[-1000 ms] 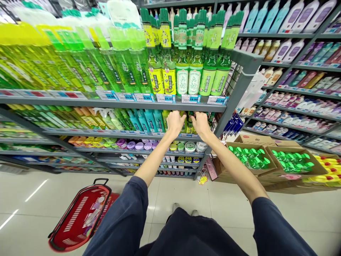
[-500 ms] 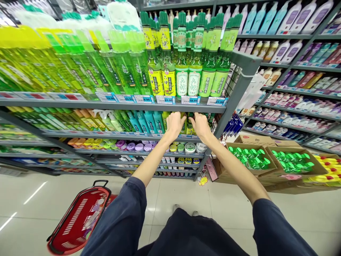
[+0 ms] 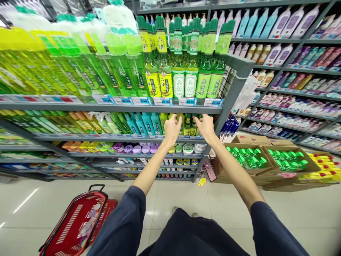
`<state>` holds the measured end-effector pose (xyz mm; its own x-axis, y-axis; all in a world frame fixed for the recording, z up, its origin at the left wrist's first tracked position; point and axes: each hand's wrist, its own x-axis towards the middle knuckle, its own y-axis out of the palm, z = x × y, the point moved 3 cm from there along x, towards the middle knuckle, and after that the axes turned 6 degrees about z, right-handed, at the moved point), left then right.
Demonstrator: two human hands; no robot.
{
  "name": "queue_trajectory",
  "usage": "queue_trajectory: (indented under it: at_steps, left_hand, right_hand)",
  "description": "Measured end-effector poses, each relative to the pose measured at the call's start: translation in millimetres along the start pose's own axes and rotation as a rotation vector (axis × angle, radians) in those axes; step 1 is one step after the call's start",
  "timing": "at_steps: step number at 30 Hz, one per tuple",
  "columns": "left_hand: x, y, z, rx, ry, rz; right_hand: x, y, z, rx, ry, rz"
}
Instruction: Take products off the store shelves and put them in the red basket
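Observation:
Both my arms reach out to the second shelf (image 3: 112, 136) of a shop rack. My left hand (image 3: 172, 128) is at the front of a row of small green and yellow bottles (image 3: 188, 126), fingers loosely apart and touching the leftmost one. My right hand (image 3: 206, 126) is just right of those bottles, fingers spread, with nothing wrapped in them. The small bottles stand upright between the two hands. Tall green bottles (image 3: 183, 67) fill the shelf above, over a strip of price tags (image 3: 186, 101).
A red shopping basket (image 3: 77, 222) stands on the tiled floor at lower left. Open cardboard boxes of green-capped bottles (image 3: 247, 158) and yellow bottles (image 3: 323, 170) sit on the floor at right. Round tins (image 3: 188, 148) line the third shelf. Another rack of bottles (image 3: 287, 57) runs along the right.
My two hands have drawn a little apart and loosened, so more of the small bottles shows between them. The view has tilted slightly downward.

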<state>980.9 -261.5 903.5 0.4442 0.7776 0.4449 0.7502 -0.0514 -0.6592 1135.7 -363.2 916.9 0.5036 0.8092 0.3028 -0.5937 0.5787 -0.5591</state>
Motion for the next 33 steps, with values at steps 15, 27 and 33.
queue_trajectory:
  at_steps: [15, 27, 33]
  left_hand:
    - [10.1, 26.0, -19.1, 0.032, -0.022, 0.13]
    - [11.6, 27.1, -21.1, 0.021, -0.047, 0.154]
    - [9.4, 22.2, -21.9, -0.024, -0.021, 0.096]
  right_hand:
    - [6.5, 4.9, -1.7, 0.001, -0.058, 0.077]
    - [8.0, -2.3, 4.5, 0.005, -0.073, 0.092]
    - [-24.4, -22.5, 2.4, 0.11, -0.076, 0.088]
